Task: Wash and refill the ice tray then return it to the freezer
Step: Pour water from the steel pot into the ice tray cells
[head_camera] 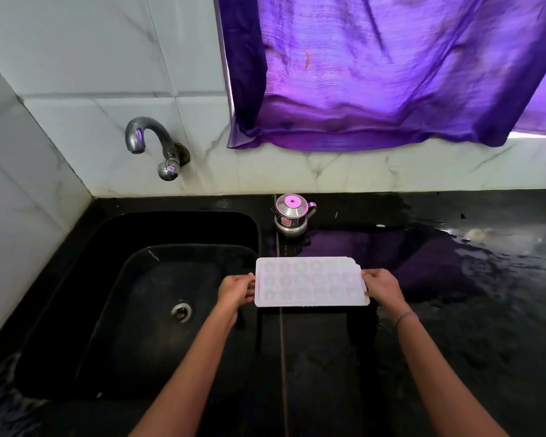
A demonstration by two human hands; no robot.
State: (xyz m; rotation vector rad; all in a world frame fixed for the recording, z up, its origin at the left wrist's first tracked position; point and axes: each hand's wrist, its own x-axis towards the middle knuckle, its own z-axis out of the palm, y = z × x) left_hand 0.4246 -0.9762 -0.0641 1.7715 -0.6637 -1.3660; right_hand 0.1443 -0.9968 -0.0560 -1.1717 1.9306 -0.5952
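A white ice tray (pixel 311 281) with several flower-shaped cells is held level above the black counter, just right of the sink. My left hand (pixel 236 290) grips its left short edge, fingers curled under. My right hand (pixel 382 287) grips its right short edge the same way. The tray's cells look pale; whether they hold ice or water is unclear.
A black sink (pixel 158 298) with a metal drain (pixel 181 311) lies to the left, below a wall tap (pixel 153 143). A small steel pot (pixel 292 214) stands at the back of the wet black counter (pixel 470 294). A purple curtain (pixel 391 67) hangs above.
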